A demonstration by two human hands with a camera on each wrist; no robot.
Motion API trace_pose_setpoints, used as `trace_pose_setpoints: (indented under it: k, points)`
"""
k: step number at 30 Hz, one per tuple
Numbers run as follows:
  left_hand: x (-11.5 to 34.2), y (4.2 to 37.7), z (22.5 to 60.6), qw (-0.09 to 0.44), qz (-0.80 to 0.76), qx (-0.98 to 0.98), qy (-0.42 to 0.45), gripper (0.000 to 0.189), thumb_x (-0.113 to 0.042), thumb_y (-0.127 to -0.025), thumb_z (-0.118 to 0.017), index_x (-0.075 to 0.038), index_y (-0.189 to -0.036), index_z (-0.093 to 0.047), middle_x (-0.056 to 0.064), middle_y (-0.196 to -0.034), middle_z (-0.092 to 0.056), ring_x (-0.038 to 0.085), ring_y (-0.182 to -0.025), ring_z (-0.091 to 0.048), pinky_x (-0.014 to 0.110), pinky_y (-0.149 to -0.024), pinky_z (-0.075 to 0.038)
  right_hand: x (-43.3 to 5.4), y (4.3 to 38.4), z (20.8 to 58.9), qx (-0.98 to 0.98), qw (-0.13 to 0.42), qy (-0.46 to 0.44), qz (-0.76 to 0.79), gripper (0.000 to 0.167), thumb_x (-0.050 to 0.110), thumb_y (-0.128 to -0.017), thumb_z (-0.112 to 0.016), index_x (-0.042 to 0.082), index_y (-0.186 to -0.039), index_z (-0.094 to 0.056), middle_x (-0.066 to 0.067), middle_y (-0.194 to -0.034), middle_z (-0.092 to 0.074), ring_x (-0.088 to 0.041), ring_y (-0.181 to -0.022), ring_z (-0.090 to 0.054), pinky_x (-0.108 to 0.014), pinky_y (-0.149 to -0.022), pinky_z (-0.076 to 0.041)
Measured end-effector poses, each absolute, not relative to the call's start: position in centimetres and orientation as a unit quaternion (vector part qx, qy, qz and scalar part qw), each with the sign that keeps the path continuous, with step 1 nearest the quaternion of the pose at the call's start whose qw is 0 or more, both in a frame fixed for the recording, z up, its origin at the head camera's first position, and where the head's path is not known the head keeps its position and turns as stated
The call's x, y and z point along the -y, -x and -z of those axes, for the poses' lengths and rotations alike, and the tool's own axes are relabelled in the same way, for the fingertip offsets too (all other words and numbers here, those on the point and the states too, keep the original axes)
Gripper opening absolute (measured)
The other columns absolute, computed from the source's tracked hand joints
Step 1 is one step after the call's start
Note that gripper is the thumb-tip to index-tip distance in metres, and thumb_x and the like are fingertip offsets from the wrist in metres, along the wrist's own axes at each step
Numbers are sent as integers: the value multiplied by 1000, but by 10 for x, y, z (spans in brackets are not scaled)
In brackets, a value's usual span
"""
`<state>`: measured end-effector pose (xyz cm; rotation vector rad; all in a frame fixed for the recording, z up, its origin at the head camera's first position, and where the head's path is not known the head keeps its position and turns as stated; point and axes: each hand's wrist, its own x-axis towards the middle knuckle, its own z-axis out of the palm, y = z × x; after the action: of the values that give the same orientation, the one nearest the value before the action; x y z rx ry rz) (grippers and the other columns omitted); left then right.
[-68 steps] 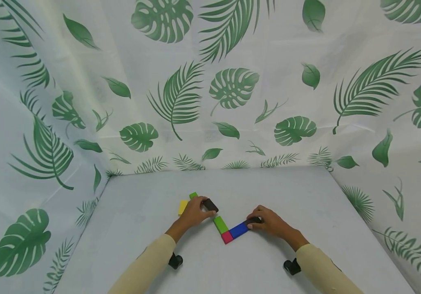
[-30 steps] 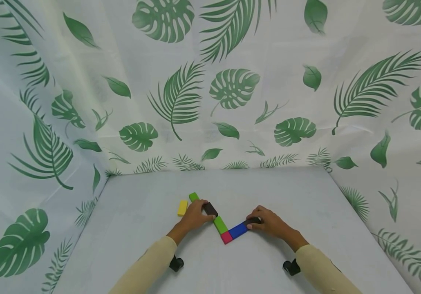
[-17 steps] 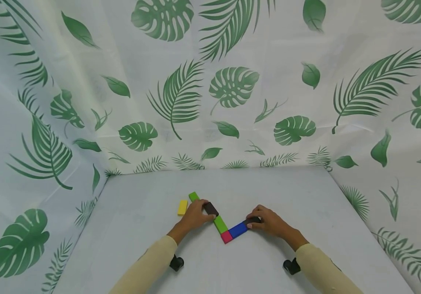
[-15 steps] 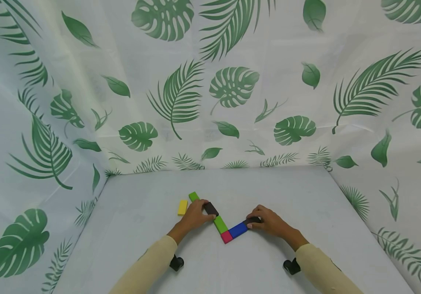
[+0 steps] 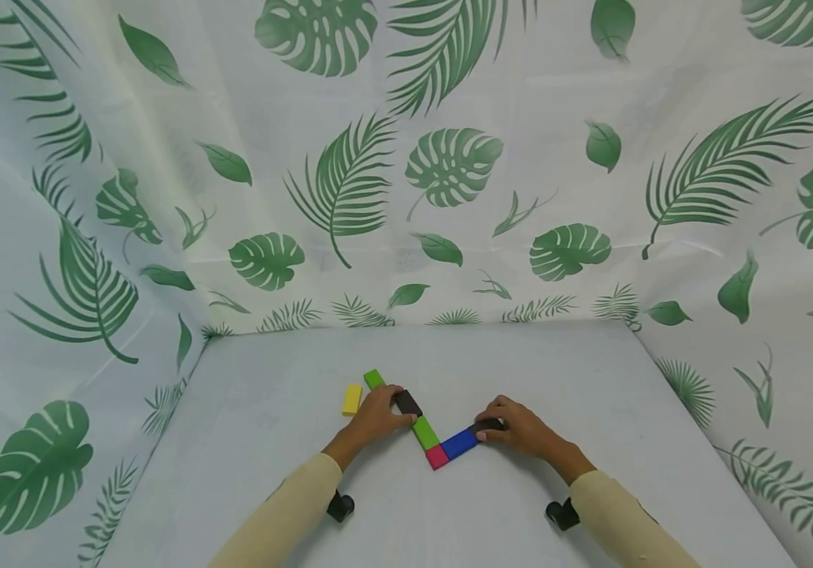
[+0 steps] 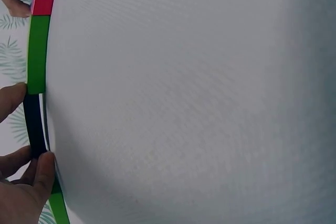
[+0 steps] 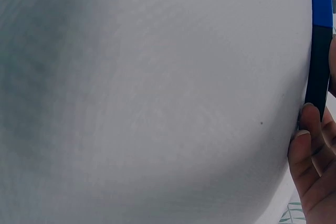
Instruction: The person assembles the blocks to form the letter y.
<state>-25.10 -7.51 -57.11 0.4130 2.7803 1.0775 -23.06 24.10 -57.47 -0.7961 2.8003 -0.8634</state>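
My left hand holds a black block by its two ends, thumb at the near end, fingers at the far end. That near end meets a green block, which runs down to a red block at the corner of a V. From the red one a blue block rises to the right. Another black block continues the blue one, pinched endwise by my right hand. Past the left fingers lies a second green block, its near end hidden by them in the head view.
A yellow block lies apart, just left of my left hand. The white table is walled at the back and sides by a leaf-printed sheet. A black wrist camera hangs below each forearm.
My left hand has brought its black block down against the green one, closing the small gap, and more of the yellow block shows. During the last second both hands stay still.
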Motion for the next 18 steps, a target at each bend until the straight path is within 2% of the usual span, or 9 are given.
trace_pose_setpoints:
  k: [18]
  points:
    - [73, 252, 570, 73, -351, -924, -133, 60, -31, -89, -77, -1, -136, -57, 19, -130, -58, 29, -121, -56, 45, -107, -45, -239, 229, 572, -923, 55, 255, 283, 31, 35, -90, -75, 16, -114, -74, 6, -105, -61, -12, -98, -58, -35, -89, -51]
